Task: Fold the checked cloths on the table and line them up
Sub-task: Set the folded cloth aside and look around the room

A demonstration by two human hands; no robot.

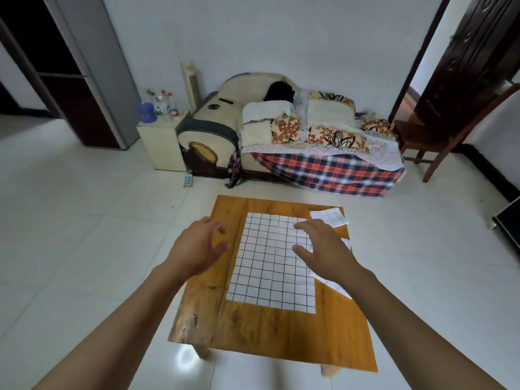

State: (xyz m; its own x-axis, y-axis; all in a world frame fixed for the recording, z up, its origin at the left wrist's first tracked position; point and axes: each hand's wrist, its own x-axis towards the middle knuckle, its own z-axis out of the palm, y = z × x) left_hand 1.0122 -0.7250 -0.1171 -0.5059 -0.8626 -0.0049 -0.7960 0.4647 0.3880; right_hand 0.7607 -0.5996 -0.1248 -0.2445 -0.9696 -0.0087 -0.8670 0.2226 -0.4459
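A white cloth with a dark checked grid (270,266) lies spread flat on the wooden table (275,333). A folded checked cloth (330,216) sits at the table's far right corner. Part of another checked cloth (334,285) shows at the right edge, under my right arm. My left hand (199,246) hovers over the table's left side, beside the spread cloth, fingers relaxed and holding nothing. My right hand (323,249) hovers over the cloth's right edge with its fingers spread, also holding nothing.
The low table stands on a white tiled floor. Beyond it is a sofa (281,136) piled with bedding and a plaid sheet, a small cabinet (163,142) with bottles, and a wooden chair (439,142) at the right.
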